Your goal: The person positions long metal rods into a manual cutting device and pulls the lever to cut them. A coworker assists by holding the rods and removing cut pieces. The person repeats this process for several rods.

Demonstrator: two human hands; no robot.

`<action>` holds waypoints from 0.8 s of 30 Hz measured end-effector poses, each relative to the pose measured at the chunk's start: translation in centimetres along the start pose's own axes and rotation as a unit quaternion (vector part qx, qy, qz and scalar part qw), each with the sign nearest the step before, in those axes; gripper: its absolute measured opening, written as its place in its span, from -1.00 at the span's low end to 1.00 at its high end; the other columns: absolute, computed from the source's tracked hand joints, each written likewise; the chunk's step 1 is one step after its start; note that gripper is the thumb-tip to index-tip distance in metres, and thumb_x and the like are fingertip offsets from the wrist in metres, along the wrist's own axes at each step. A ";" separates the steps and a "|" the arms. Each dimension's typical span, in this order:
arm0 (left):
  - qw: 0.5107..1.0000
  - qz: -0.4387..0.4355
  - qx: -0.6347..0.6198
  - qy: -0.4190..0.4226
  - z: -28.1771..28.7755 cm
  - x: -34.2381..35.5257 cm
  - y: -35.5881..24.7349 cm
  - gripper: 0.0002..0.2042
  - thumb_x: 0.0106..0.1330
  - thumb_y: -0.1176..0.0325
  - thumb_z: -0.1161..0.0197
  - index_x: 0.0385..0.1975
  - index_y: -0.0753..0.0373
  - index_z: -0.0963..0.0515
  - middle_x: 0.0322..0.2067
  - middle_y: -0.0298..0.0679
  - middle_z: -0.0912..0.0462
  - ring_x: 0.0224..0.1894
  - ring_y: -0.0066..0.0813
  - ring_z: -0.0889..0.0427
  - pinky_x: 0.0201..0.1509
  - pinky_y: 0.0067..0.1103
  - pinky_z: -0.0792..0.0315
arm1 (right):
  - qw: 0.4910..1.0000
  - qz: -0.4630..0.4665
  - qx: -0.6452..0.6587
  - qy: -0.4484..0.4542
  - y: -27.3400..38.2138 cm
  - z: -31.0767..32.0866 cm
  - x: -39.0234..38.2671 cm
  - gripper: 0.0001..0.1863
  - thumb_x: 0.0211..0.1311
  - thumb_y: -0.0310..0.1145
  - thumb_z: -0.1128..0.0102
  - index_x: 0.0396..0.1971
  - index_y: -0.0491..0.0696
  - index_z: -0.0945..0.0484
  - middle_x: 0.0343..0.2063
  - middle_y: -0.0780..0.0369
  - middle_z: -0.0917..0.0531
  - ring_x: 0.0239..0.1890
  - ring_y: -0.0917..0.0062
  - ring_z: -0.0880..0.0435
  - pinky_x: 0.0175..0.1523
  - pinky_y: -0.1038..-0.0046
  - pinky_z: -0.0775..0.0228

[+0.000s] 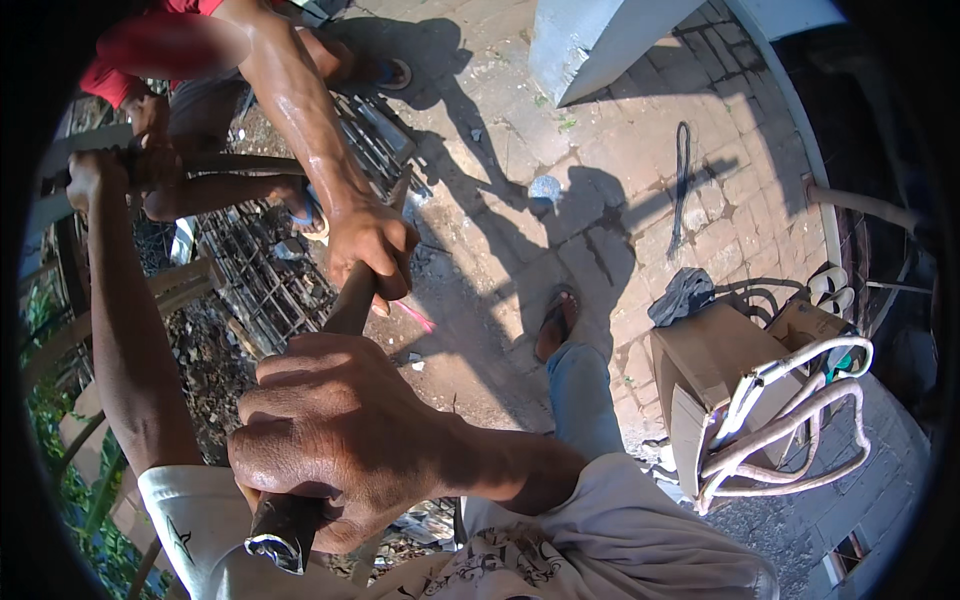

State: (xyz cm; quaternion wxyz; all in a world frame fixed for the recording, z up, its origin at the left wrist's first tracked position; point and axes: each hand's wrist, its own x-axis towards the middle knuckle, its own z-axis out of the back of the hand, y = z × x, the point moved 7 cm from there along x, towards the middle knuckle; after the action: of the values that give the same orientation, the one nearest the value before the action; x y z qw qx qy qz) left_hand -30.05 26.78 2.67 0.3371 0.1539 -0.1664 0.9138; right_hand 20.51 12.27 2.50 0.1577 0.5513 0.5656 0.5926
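Observation:
My right hand is closed around a dark brown pole, whose rough, hollow-looking end sticks out below my fist. Farther up the same pole, a co-worker's hand grips it too. At the far left, my left hand is a closed fist beside a dark curved bar and a grey rail. What lies inside that fist is hidden. Close by is the co-worker's other hand, near the bar's left part.
Metal grating and rubble lie between us on the left. A white pillar stands at the top. On the right are a cardboard box, bent pale tubing and a black cloth. A dark looped cord lies on the paving.

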 end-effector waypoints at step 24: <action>0.955 -0.112 0.264 0.079 -22.8 19.8 -8.4 -0.68 0.07 0.12 -0.35 -0.23 0.15 -0.65 -0.25 -0.22 -0.69 -0.21 -0.33 -0.68 -0.22 -0.48 -0.56 | 0.998 -0.051 0.004 0.021 -1.4 -0.1 4.5 -0.80 -0.03 -0.41 -0.32 -0.71 -0.05 -0.49 -0.76 0.34 -0.44 -0.72 0.56 -0.46 -0.52 0.44 -0.40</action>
State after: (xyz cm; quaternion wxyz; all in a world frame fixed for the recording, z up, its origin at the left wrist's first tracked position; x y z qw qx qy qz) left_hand -42.69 53.24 -8.29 0.3964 0.1825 0.1257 0.8909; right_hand 18.26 16.32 3.50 0.1737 0.5100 0.5989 0.5925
